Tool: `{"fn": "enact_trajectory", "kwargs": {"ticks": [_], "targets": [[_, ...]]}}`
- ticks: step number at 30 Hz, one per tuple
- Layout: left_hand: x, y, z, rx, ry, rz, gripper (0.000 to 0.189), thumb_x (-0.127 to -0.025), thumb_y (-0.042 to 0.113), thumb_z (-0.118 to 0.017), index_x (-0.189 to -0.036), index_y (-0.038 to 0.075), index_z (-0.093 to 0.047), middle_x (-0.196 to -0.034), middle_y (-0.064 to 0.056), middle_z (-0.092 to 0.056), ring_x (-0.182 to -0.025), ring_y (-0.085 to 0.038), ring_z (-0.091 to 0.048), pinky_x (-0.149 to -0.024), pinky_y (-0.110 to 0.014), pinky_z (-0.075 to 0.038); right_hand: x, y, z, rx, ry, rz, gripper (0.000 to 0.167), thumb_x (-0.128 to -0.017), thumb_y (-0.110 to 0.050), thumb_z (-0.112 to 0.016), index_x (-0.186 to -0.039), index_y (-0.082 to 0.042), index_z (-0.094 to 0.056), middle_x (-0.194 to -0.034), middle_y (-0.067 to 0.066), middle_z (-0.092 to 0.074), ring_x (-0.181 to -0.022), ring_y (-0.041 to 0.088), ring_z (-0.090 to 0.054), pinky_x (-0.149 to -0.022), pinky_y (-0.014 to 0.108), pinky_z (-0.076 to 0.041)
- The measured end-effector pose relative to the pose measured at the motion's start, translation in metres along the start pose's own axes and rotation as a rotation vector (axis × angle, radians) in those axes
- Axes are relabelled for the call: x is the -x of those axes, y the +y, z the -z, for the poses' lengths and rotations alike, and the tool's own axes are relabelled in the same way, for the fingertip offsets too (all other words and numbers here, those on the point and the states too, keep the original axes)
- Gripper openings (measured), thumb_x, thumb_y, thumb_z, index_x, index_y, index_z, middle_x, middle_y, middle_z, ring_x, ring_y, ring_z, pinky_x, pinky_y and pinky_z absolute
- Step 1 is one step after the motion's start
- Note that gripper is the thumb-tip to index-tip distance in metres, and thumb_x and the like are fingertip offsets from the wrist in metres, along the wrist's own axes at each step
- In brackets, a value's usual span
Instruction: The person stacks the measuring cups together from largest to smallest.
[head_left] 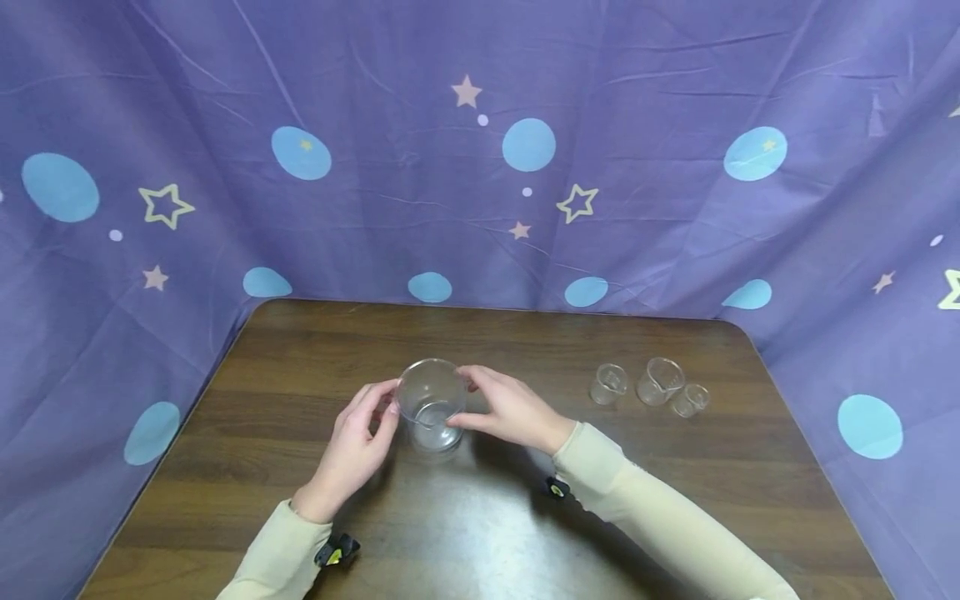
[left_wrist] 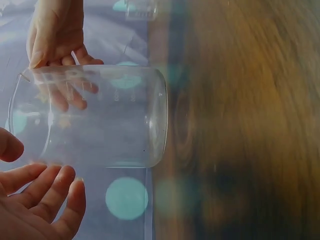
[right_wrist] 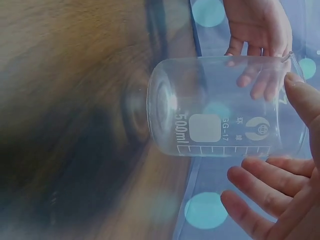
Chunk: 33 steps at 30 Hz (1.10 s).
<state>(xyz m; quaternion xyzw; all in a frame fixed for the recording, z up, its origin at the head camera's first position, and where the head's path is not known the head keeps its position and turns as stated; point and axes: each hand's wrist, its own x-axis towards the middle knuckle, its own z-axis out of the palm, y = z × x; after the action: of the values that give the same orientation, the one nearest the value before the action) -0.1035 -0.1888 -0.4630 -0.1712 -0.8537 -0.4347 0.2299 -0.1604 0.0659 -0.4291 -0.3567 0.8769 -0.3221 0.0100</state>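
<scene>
A large clear glass beaker (head_left: 431, 408) stands upright between both hands near the table's middle, its spout visible in the wrist views. White print reading 500ml and a scale mark its wall (right_wrist: 205, 127) in the right wrist view. My left hand (head_left: 356, 442) holds the beaker's left side near the rim, thumb in front and fingers behind. Across from it, my right hand (head_left: 513, 408) holds the right side by the upper wall, thumb toward me. The beaker has no visible contents. Whether its base touches the table is hard to tell.
Three smaller glass beakers stand close together at the right back: one small (head_left: 608, 384), one larger (head_left: 660, 382), and the smallest (head_left: 690, 401). The brown wooden table (head_left: 300, 358) meets a purple patterned curtain (head_left: 390, 167) at its back and sides.
</scene>
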Motion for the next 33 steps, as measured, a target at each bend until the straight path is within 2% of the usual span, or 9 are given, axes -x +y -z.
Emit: {"fn": "enact_trajectory", "kwargs": {"ticks": [6, 11, 18, 28, 33], "targets": [[-0.001, 0.01, -0.021, 0.052, -0.075, 0.008, 0.036, -0.094, -0.006, -0.064, -0.129, -0.001, -0.065, -0.112, -0.009, -0.068, -0.097, -0.016, -0.065, -0.075, -0.023, -0.06, 0.026, 0.013, 0.008, 0.013, 0.039, -0.013, 0.067, -0.089, -0.04, -0.083, -0.139, -0.003, -0.058, -0.132, 0.01, -0.068, -0.112, 0.022, -0.07, -0.094, 0.04, -0.061], [-0.001, 0.015, -0.034, 0.083, -0.102, -0.004, 0.039, -0.093, -0.007, -0.066, -0.131, -0.001, -0.064, -0.111, -0.011, -0.067, -0.094, -0.018, -0.067, -0.075, -0.026, -0.062, 0.041, 0.019, 0.013, 0.001, 0.064, -0.023, 0.067, -0.089, -0.039, -0.083, -0.14, -0.003, -0.057, -0.134, 0.012, -0.068, -0.112, 0.023, -0.07, -0.093, 0.042, -0.061], [-0.002, 0.019, -0.048, 0.146, -0.163, -0.02, 0.047, -0.091, -0.005, -0.069, -0.137, 0.0, -0.061, -0.119, -0.01, -0.065, -0.105, -0.025, -0.066, -0.077, -0.036, -0.065, 0.056, 0.028, 0.018, 0.001, 0.086, -0.062, 0.067, -0.087, -0.04, -0.085, -0.139, -0.007, -0.057, -0.133, 0.007, -0.067, -0.113, 0.022, -0.068, -0.093, 0.043, -0.061], [-0.002, 0.027, -0.061, 0.189, -0.222, -0.01, 0.051, -0.092, -0.001, -0.07, -0.141, 0.0, -0.057, -0.121, -0.011, -0.063, -0.107, -0.027, -0.065, -0.079, -0.035, -0.065, 0.071, 0.039, 0.027, -0.038, 0.097, -0.076, 0.067, -0.085, -0.036, -0.087, -0.139, -0.007, -0.058, -0.133, 0.007, -0.067, -0.112, 0.025, -0.068, -0.088, 0.043, -0.062], [0.001, 0.03, -0.067, 0.183, -0.236, 0.008, 0.051, -0.092, 0.001, -0.071, -0.141, 0.001, -0.057, -0.12, -0.01, -0.062, -0.101, -0.024, -0.066, -0.078, -0.034, -0.064, 0.077, 0.043, 0.029, -0.051, 0.104, -0.057, 0.068, -0.086, -0.033, -0.087, -0.139, -0.004, -0.058, -0.133, 0.01, -0.067, -0.11, 0.029, -0.069, -0.088, 0.048, -0.062]]}}
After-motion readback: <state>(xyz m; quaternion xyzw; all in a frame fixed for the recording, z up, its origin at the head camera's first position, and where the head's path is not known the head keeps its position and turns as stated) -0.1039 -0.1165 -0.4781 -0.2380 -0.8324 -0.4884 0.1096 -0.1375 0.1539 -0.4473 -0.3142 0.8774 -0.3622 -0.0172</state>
